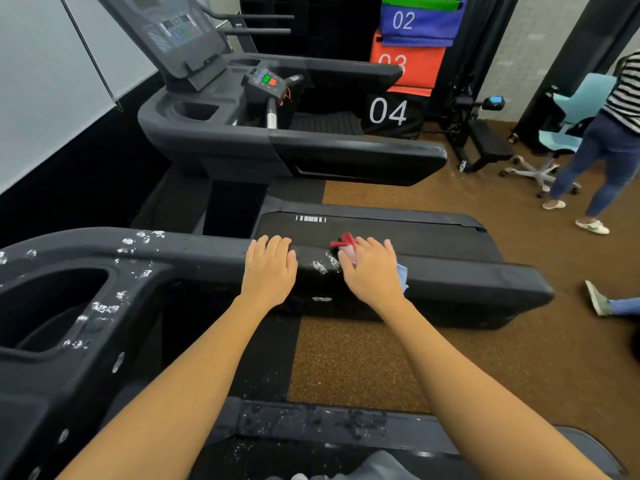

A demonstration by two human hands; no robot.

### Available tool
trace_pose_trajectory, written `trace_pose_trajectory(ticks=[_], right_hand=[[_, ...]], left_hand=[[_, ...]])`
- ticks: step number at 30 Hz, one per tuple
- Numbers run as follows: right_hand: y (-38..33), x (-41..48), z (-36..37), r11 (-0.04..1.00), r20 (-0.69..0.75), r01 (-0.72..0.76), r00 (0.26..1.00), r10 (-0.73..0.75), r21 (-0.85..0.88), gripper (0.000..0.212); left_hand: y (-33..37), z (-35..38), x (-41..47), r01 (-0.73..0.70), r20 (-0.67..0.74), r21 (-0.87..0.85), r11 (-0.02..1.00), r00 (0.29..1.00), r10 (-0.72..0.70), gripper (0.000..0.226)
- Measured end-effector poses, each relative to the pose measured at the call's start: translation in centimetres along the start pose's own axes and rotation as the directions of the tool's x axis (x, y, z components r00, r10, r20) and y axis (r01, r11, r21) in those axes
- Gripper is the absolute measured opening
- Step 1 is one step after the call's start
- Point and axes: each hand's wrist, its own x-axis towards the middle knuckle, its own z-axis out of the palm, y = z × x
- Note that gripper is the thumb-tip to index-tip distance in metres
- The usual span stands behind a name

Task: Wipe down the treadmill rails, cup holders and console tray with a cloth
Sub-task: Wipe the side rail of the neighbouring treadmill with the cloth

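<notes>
Cloth [402, 275] tucked under right hand [372, 271], fingers clasping spray bottle [346, 244]. Left hand [270, 268] flat on rail [207, 247], fingers relaxed. Foam [320, 266] just left of right fingers, also round cup holder [45, 306]: wiping seemingly mostly ahead.

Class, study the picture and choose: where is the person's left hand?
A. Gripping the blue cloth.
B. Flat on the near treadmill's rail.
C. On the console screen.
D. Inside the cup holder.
B: the left hand lies with straight fingers on the rail, while the right hand holds the red-topped spray bottle, with the blue cloth showing beneath it.
</notes>
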Motion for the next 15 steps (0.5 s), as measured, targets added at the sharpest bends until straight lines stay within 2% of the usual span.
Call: trace_pose_trajectory(ticks=[3, 5, 8, 11, 12, 15], right_hand=[[-1.6, -0.8, 0.3, 0.983, 0.059, 0.184, 0.981, -0.185, 0.027, 0.042], [-1.3, -1.8, 0.1, 0.965, 0.083, 0.249, 0.963, -0.255, 0.077, 0.045], [0.7, -2.7, -0.6, 0.977, 0.02, 0.205, 0.978, -0.207, 0.055, 0.041], [1.9, -1.6, -0.6, 1.0, 0.004, 0.018, 1.0, -0.018, -0.019, 0.04], [1.5, -1.0, -0.4, 0.999, 0.008, -0.003, 1.0, 0.003, -0.036, 0.04], [-1.3, -0.5, 0.6, 0.993, -0.002, 0.11, 0.994, -0.11, -0.049, 0.037]], left_hand=[[-0.1, 0.2, 0.0, -0.011, -0.012, 0.016, 1.0, 1.0, 0.012, 0.035], [-0.2, 0.2, 0.0, -0.018, -0.014, 0.016, 1.0, 1.0, 0.019, 0.037], [-0.3, 0.2, 0.1, -0.01, -0.001, -0.006, 1.0, 1.0, 0.01, 0.032], [-0.3, 0.1, 0.0, -0.012, -0.007, 0.001, 1.0, 1.0, 0.012, 0.034], [-0.2, 0.2, -0.1, -0.01, -0.006, 0.003, 1.0, 1.0, 0.01, 0.033], [-0.2, 0.2, -0.1, -0.014, -0.018, 0.011, 1.0, 1.0, 0.015, 0.03]])
